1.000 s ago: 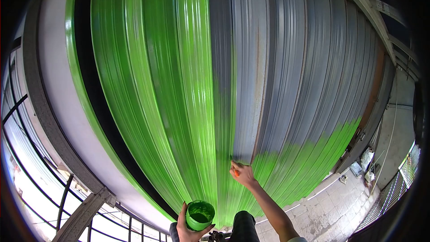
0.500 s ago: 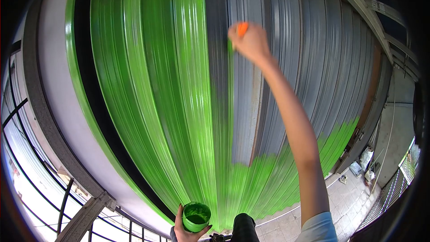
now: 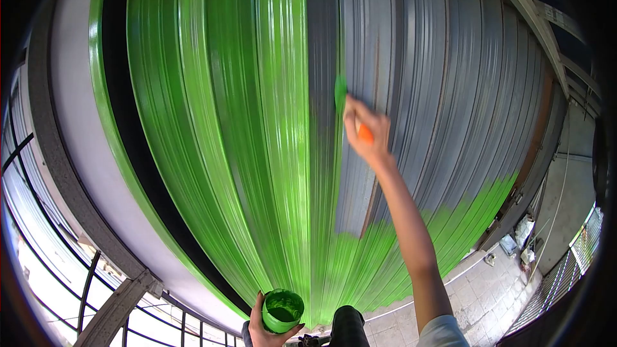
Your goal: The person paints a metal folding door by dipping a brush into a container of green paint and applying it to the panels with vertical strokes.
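Observation:
My right hand (image 3: 368,130) is closed round the orange handle of a paintbrush (image 3: 340,93), whose green bristles point up and touch the edge of a grey strip on the ribbed metal wall (image 3: 276,122). Down at the bottom, my left hand (image 3: 263,329) holds a round container of green paint (image 3: 283,310), its open top facing up. Glossy green covers the wall's left part and lower band, while the upper right is grey. A thin green line runs along the ridge by the brush.
A grey metal beam (image 3: 119,308) and black railing bars stand at the lower left. Small bagged items (image 3: 524,230) lie on the tiled floor (image 3: 475,292) at the lower right, near a mesh gate (image 3: 586,234). A dark rounded object (image 3: 349,326) shows at bottom centre.
My right hand has moved down along the ridge, and the brush's green bristles now show above the fingers. My left hand and the paint container have hardly moved. The view has shifted slightly.

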Available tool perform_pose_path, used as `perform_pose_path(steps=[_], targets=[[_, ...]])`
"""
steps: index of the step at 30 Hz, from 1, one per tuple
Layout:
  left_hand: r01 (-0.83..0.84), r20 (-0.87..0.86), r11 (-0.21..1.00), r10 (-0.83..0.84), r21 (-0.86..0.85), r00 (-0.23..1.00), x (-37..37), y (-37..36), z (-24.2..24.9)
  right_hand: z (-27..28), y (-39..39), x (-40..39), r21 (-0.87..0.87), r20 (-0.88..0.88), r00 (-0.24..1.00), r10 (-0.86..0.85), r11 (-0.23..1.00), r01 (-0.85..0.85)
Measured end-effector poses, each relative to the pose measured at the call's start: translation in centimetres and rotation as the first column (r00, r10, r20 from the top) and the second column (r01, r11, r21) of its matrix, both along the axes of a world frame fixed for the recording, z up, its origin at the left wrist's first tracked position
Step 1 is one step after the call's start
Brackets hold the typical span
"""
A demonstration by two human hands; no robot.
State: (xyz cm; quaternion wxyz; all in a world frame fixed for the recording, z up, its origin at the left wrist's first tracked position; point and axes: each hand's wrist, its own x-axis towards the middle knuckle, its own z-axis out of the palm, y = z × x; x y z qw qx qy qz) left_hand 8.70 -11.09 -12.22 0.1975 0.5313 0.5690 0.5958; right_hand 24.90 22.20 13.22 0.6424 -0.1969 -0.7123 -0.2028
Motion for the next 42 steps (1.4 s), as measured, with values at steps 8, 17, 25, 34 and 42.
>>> perform_pose_path(steps=[8, 17, 25, 34, 42], targets=[[-0.013, 0.031, 0.998, 0.015, -0.068, 0.999, 0.7, -0.8, 1.0, -17.7, -1.5, 0.2, -0.081, 0.199, 0.977, -0.075, 0.992, 0.093], [-0.035, 0.025, 0.999, 0.036, -0.029, 0.999, 0.5, -1.7, 0.5, -28.7, -3.2, 1.3, -0.583, 0.509, 0.843, 0.172, 0.79, 0.191], [-0.051, 0.022, 0.998, 0.05, 0.046, 0.999, 0.3, -1.4, 0.3, -3.4, -0.1, 0.6, -0.495, 0.299, 0.944, 0.141, 0.868, 0.027], [-0.016, 0.123, 0.999, 0.021, -0.043, 0.992, 0.6, -1.1, -0.1, 13.6, -2.4, 1.5, -0.064, -0.306, 0.798, 0.519, 0.825, -0.561], [-0.048, -0.039, 0.998, 0.047, -0.026, 0.998, -0.3, -0.9, 0.5, -5.0, 1.8, 1.9, -0.321, -0.389, 0.652, 0.651, 0.568, -0.758]])
